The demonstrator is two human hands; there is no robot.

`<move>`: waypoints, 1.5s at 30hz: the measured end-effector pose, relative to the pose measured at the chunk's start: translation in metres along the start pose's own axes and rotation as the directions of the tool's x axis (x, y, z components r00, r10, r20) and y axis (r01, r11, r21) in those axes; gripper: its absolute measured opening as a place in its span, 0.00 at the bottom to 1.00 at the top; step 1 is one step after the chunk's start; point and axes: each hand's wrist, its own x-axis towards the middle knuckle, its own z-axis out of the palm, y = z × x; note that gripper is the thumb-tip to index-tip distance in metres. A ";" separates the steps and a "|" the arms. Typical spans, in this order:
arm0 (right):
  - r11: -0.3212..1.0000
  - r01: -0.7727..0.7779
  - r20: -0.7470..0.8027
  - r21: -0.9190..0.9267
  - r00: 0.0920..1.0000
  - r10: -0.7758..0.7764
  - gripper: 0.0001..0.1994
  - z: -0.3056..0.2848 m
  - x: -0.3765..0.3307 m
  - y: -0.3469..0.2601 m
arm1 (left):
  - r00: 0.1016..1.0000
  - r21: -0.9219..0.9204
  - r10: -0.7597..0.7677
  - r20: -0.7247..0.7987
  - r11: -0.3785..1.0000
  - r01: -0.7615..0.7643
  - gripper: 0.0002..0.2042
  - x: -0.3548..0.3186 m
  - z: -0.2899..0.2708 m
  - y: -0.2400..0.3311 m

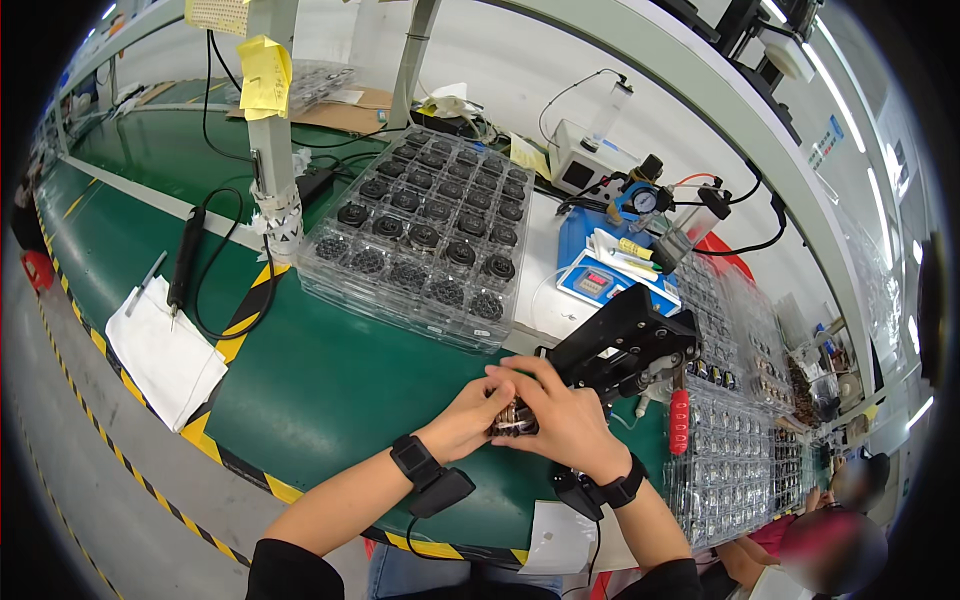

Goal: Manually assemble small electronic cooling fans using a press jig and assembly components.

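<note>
Both my hands meet over the green bench, in front of a black clamp press (625, 345) with a red handle (679, 422). Between them is a small round part (514, 418), dark with coppery and shiny bits, mostly covered by fingers. My left hand (468, 415) grips its left side with thumb and fingers. My right hand (563, 418) curls over the top and right side of it. Behind them stands a stack of clear plastic trays (410, 325), its pockets filled with round black parts.
A soldering iron (186, 255) and a white cloth (165, 345) lie to the left. A blue dispenser unit (600, 285) stands behind the press. More clear trays (722, 465) sit at the right. A post (272, 150) rises at the back left. Another person (800, 540) sits at far right.
</note>
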 end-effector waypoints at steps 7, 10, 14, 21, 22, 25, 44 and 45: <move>0.966 -0.253 -0.238 0.055 0.936 0.259 0.31 0.011 0.001 -0.006 | 0.971 0.023 -0.010 -0.239 1.000 0.016 0.34 0.006 -0.003 0.006; 0.870 -0.487 0.033 0.075 0.874 0.486 0.32 0.004 0.010 -0.013 | 0.950 0.167 0.110 -0.293 0.984 -0.062 0.32 0.005 -0.004 0.007; 0.914 -0.377 -0.033 0.149 0.922 0.386 0.29 0.011 0.012 -0.005 | 0.934 0.218 0.125 -0.334 0.974 -0.053 0.30 0.005 0.000 0.006; 0.860 -0.453 0.140 0.235 0.891 0.431 0.27 0.007 0.021 -0.001 | 0.915 0.247 0.067 -0.398 0.968 0.036 0.31 0.005 0.000 0.004; 0.853 -0.464 0.168 0.240 0.885 0.434 0.26 0.006 0.022 -0.001 | 0.919 0.247 0.054 -0.391 0.968 0.048 0.31 0.004 -0.001 0.004; 0.821 -0.502 0.194 0.271 0.864 0.464 0.25 0.005 0.021 -0.001 | 0.915 0.182 -0.013 -0.402 0.979 0.094 0.33 0.005 -0.005 0.002; 0.995 0.045 0.263 0.089 0.963 -0.067 0.23 -0.030 0.009 -0.009 | 0.817 -0.169 -0.549 -0.179 0.835 0.524 0.37 0.001 -0.002 0.017; 0.994 0.058 0.287 0.087 0.955 -0.081 0.23 -0.028 0.009 -0.010 | 0.815 -0.151 -0.558 -0.155 0.829 0.539 0.37 0.000 -0.003 0.016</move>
